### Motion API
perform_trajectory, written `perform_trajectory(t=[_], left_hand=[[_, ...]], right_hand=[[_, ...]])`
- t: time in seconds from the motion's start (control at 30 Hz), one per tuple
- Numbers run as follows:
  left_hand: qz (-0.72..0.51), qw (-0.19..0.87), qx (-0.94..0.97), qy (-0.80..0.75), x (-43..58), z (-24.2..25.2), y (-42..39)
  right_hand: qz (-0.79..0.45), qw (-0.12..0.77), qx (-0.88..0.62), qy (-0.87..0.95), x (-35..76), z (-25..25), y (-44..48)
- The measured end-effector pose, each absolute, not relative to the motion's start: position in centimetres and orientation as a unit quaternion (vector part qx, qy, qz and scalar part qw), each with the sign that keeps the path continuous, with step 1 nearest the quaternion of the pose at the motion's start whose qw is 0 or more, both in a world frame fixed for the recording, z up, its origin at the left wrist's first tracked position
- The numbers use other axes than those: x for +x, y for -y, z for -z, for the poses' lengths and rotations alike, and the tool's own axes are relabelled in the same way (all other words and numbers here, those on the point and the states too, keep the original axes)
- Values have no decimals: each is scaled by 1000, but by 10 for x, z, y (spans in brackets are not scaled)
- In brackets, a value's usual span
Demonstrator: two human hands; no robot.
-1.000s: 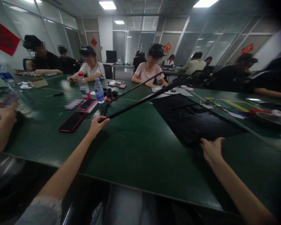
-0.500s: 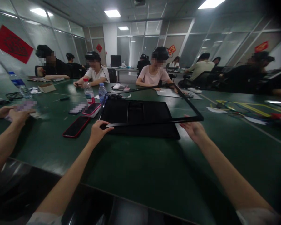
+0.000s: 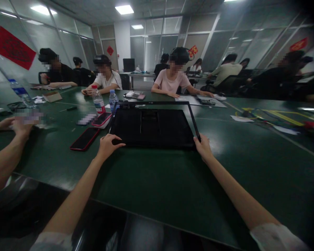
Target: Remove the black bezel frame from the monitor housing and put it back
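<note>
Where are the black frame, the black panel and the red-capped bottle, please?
Black frame [image 3: 159, 103]: head view, far bar.
Black panel [image 3: 171, 125]: head view, flat right part.
Red-capped bottle [image 3: 97, 99]: head view, body.

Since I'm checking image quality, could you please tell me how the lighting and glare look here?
Head view: glare on the green table beside the right hand; head view: black panel dark, little detail; head view: upper right corner fades to black.

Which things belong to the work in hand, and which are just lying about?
Work in hand:
thin black rectangular frame, near corners held by the left hand and right hand
flat black panel, seen through the frame

Lying about:
dark phone with a red edge
dark phone with a pink edge
red-capped clear plastic bottle
clear plastic bottle beside it
</note>
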State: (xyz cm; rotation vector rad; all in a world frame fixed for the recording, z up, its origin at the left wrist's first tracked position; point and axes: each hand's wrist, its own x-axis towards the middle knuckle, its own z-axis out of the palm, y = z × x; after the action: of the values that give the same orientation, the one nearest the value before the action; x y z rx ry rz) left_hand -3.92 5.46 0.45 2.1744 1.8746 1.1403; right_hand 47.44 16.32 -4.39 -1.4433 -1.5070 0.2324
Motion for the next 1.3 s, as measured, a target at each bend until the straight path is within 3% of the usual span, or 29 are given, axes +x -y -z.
perform_trajectory(t=[0.33,0.93,1.17,1.3], left_hand=[[-280,6,728,-626,-30,-4,-54],[-258,-1,739,-622,-29,-6,-55],[-362,-38,661,-657,-33,5,-67],[-437,40,547,-713,-44,11,-83]], right_hand=[[-127,498,-604,609,478,53,-169],[-96,496,-611,609,476,56,-171],[-101,497,-616,603,474,56,-174],[-108,501,-613,601,473,55,-173]])
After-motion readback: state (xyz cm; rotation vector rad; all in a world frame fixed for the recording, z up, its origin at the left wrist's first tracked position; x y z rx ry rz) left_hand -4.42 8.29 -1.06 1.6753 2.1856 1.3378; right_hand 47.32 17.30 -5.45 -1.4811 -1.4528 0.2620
